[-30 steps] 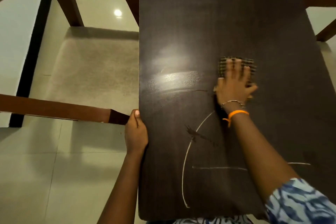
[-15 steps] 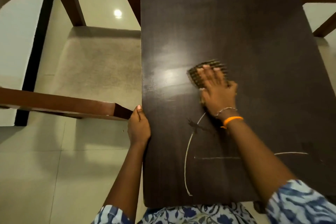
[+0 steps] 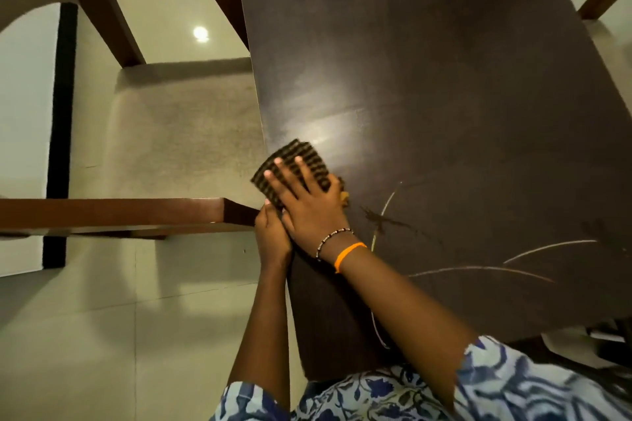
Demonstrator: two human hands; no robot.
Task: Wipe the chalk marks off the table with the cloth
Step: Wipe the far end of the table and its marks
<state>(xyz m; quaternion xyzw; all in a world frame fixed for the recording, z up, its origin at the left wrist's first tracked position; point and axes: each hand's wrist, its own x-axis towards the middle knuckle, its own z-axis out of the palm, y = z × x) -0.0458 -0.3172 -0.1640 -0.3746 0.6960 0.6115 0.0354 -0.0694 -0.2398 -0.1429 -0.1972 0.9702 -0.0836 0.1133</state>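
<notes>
The right hand (image 3: 309, 207) covered much of the cloth (image 3: 290, 164); the forearm hid part of the chalk marks (image 3: 478, 268); the tabletop (image 3: 427, 79) ran past the top edge.

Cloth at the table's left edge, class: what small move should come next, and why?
Probably sweep the cloth rightward and nearer under the right hand: chalk marks remain on the table there.

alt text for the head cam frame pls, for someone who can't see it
A person's right hand presses a dark striped cloth flat at the left edge of a dark table, fingers spread. The left hand grips that edge beside it. Chalk marks remain nearer the person, to the right; a wooden chair stands left.
</notes>
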